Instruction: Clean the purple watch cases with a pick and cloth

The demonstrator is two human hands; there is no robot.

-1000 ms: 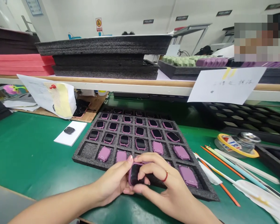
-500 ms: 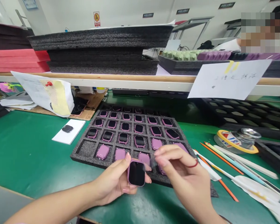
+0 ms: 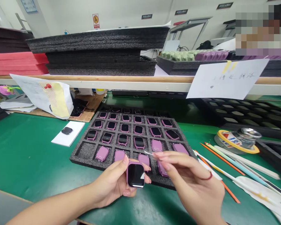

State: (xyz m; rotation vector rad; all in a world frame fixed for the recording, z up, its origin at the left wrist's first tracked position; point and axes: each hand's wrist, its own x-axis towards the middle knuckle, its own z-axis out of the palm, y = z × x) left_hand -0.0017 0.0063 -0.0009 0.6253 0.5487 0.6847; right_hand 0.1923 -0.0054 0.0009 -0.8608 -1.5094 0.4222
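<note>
My left hand (image 3: pixel 118 179) is closed round the edges of a purple watch case (image 3: pixel 135 175), its black screen facing up with a bright reflection at the lower right. To the right and a little higher, my right hand (image 3: pixel 187 175) pinches a thin, clear piece of film (image 3: pixel 148 153) between thumb and fingers, apart from the watch case. Behind both hands lies a grey foam tray (image 3: pixel 84 151) with rows of purple watch cases. Most show black screens; several in the front rows lie with purple backs up. Its front left compartment has no watch case.
A dark watch case (image 3: pixel 66 130) rests on a white pad (image 3: pixel 71 137) at left. Orange sticks (image 3: pixel 231 192), a tape roll (image 3: pixel 236 142) and a glass jar (image 3: pixel 249 134) lie at right. Overhead runs a shelf (image 3: pixel 131 79) with black foam stacks (image 3: pixel 96 50). A person is at the upper right.
My right hand has turned slightly and shifted right, and the clear film now shows at its fingertips. A bright reflection has appeared on the held watch case's screen.
</note>
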